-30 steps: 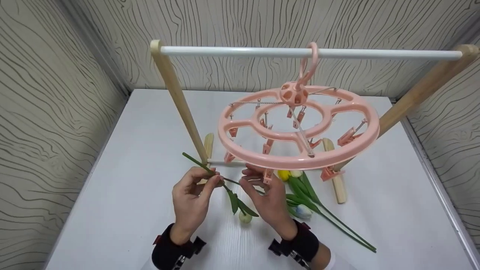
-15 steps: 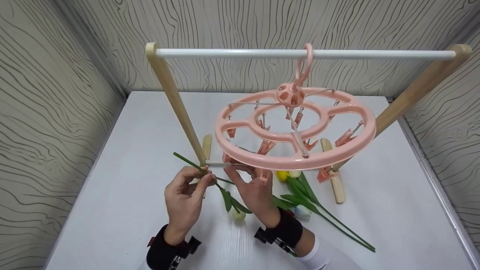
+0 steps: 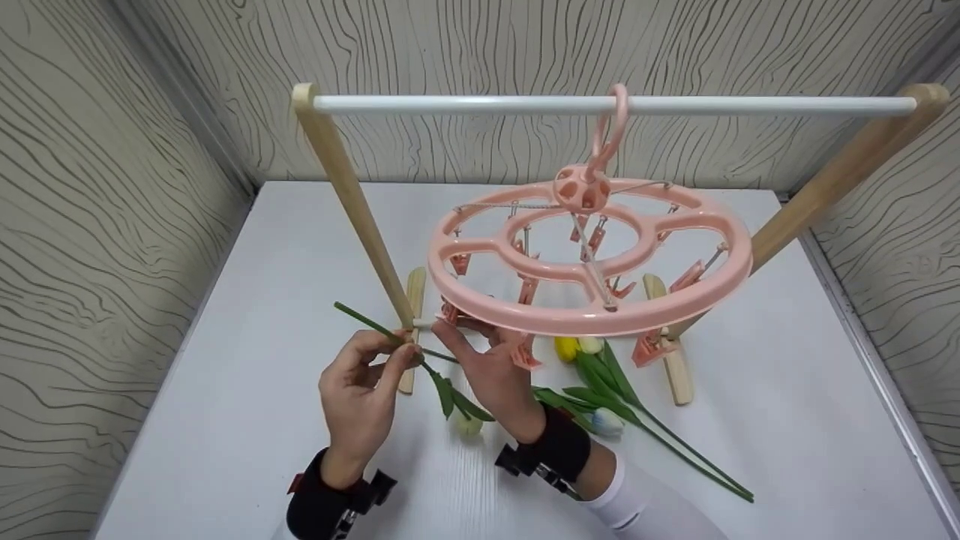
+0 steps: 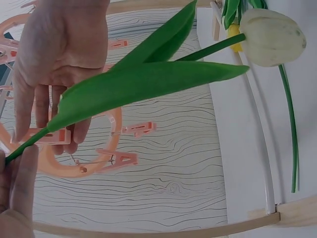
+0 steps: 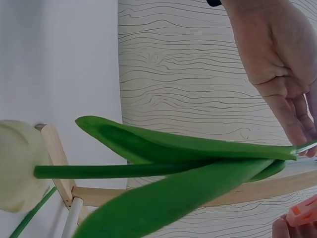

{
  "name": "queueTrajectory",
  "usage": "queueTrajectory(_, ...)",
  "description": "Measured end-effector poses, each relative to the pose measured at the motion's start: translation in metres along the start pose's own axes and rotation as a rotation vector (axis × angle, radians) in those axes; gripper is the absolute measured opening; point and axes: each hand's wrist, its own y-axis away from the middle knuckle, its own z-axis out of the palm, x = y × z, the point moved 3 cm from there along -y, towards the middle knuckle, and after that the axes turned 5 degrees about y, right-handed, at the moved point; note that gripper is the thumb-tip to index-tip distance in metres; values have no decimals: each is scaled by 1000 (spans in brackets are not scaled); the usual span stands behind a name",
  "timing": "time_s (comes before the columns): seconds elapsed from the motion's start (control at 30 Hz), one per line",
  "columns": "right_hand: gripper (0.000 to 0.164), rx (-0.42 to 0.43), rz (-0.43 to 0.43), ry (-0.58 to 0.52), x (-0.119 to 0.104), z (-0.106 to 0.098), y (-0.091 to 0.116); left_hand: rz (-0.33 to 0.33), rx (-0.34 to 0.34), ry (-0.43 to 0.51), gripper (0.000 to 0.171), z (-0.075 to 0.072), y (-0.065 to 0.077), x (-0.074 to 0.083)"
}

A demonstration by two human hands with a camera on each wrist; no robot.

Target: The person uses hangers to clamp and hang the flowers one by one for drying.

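My left hand (image 3: 358,397) pinches the green stem of a white tulip (image 3: 469,426) between thumb and fingers. Its bloom points down and right, while the stem's bare end sticks out up and left. Under the left rim of a pink round clip hanger (image 3: 592,321), my right hand (image 3: 499,382) grips a hanging clothespin (image 3: 448,312). In the left wrist view, thumb and fingers lie on either side of that clothespin (image 4: 52,136), close behind the tulip stem. The rim hides part of the right fingers in the head view. Tulip leaves (image 5: 188,153) fill much of the right wrist view.
The hanger hooks over a white rod (image 3: 465,105) on a wooden stand (image 3: 352,202). Several other clothespins (image 3: 652,349) dangle from it. More tulips, with a yellow bloom (image 3: 566,349) and a blue-white bloom (image 3: 606,422), lie on the white table (image 3: 225,360) at right.
My right hand has moved left, from near the front clothespin to the one at the left rim. My left hand has shifted slightly left with the tulip.
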Motion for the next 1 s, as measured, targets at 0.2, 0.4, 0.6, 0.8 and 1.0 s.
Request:
queueTrajectory(0.2, 45, -1, -26, -17, -2, -1, 0, 4, 5, 4, 29, 1, -2, 2)
queueTrajectory(0.4, 52, -2, -40, -53, 12, -8, 5, 4, -1, 6, 28, 1, -4, -1)
queueTrajectory(0.6, 46, -31, -50, -42, 22, -13, 10, 1, -7, 9, 24, 5, -9, -1)
queueTrajectory(0.8, 34, -52, -84, -31, 22, -14, 14, 3, -11, 13, 22, 9, -13, -1)
queueTrajectory(1.0, 27, -53, -94, -64, 20, -15, 14, 24, -22, 23, 23, 15, -18, 1)
